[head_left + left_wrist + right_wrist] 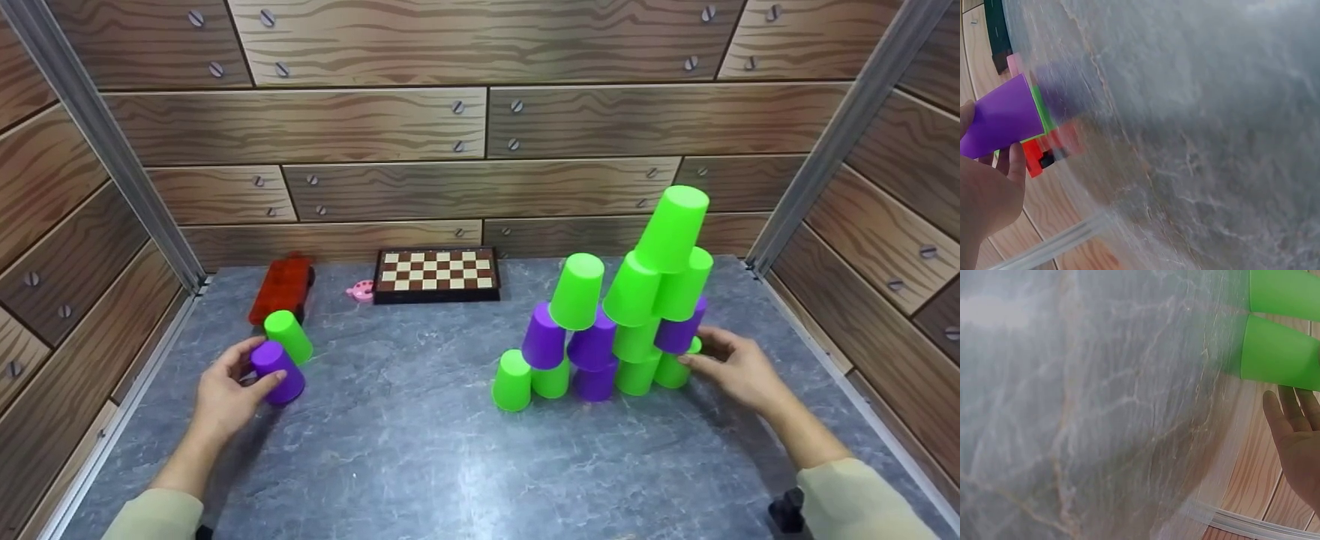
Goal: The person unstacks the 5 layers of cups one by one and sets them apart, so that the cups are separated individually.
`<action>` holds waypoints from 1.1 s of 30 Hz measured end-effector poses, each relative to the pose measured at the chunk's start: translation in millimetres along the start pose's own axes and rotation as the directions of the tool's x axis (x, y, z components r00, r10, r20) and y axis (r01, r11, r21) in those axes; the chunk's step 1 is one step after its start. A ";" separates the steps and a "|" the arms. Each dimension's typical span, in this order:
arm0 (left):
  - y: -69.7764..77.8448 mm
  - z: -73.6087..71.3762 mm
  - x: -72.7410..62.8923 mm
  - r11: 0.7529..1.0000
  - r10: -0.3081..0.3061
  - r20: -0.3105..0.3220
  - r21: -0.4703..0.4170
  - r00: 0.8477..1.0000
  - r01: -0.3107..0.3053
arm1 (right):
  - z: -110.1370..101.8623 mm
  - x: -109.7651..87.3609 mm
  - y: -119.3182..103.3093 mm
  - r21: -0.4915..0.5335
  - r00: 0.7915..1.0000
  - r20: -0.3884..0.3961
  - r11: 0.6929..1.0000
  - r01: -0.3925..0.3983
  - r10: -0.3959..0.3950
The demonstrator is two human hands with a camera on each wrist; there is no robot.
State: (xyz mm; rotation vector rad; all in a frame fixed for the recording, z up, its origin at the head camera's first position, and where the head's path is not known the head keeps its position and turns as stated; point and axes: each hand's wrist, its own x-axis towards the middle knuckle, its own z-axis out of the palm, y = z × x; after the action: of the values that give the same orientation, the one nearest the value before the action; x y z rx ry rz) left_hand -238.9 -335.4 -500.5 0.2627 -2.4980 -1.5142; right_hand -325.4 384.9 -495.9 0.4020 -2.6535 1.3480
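On the left of the head view, my left hand (pixel 227 391) grips an upside-down purple cup (pixel 276 367), thumb on the near side and fingers on the far side. A green cup (pixel 291 337) stands just behind it. In the left wrist view the purple cup (pixel 1008 115) partly covers the green one. At the right, my right hand (pixel 739 375) holds the end green cup (pixel 670 371) of a stack's bottom row between thumb and fingers. Green and purple cups rise above in uneven tiers, topped by a green cup (pixel 673 229). A lower green cup (pixel 577 291) crowns the stack's left part.
A red toy vehicle (pixel 281 289) lies behind the left cups. A checkered game board (pixel 436 274) is at the back, with a small pink object (pixel 361 291) beside it. Wood-patterned walls (pixel 390 124) enclose the grey marbled table (pixel 405 450) at the back and sides.
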 end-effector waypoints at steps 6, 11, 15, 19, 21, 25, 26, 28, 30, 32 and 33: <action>-0.5 0.2 1.4 1.000 0.001 -0.005 0.008 1.000 -0.001 | -1.0 0.3 3.9 -0.023 1.000 0.004 1.000 -0.009 0.009; -1.1 1.3 2.8 1.000 -0.006 0.006 -0.010 1.000 0.006 | -1.2 -0.6 3.2 -0.020 1.000 0.002 1.000 -0.014 0.014; -2.1 2.7 4.4 1.000 -0.009 0.007 -0.018 1.000 0.009 | -0.2 -1.4 -0.9 0.017 1.000 0.001 1.000 -0.014 0.014; -0.1 1.2 3.7 1.000 -0.001 0.004 -0.026 1.000 0.001 | 1.7 -0.6 -0.9 0.041 1.000 -0.008 0.999 -0.009 0.009; 4.3 -0.3 1.5 1.000 0.013 -0.006 -0.027 1.000 -0.013 | 2.0 -0.8 0.7 0.042 1.000 -0.016 0.999 -0.003 0.004; 24.8 -3.2 -3.0 0.996 0.092 -0.079 -0.005 0.993 -0.093 | 2.9 -0.5 3.5 0.044 1.000 -0.019 0.999 0.005 -0.004; 32.6 -3.1 -3.6 0.993 0.121 -0.100 0.003 0.988 -0.122 | 3.1 -0.4 3.7 0.040 1.000 -0.020 0.999 0.005 -0.005; 52.0 -1.5 -4.2 0.984 0.179 -0.134 0.011 0.975 -0.179 | 3.0 -0.3 3.6 0.040 1.000 -0.017 0.999 0.001 -0.001; 74.3 1.8 -3.9 0.972 0.232 -0.144 0.002 0.962 -0.234 | 2.5 -0.3 3.1 0.038 1.000 -0.016 0.999 -0.007 0.008; 98.2 7.7 -3.1 0.956 0.286 -0.138 -0.021 0.948 -0.291 | 1.8 -0.8 2.0 0.036 1.000 -0.014 0.999 -0.015 0.016; 110.1 12.0 -2.4 0.946 0.316 -0.129 -0.038 0.940 -0.323 | 1.2 -1.1 1.6 0.034 1.000 -0.015 0.999 -0.020 0.021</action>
State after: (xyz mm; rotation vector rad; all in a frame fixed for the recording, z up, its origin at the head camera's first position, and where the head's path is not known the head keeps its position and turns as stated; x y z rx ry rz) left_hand -244.6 -274.3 -408.3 -0.0587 -2.2636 -1.3907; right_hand -324.9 385.0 -498.1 0.3682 -2.6333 1.3979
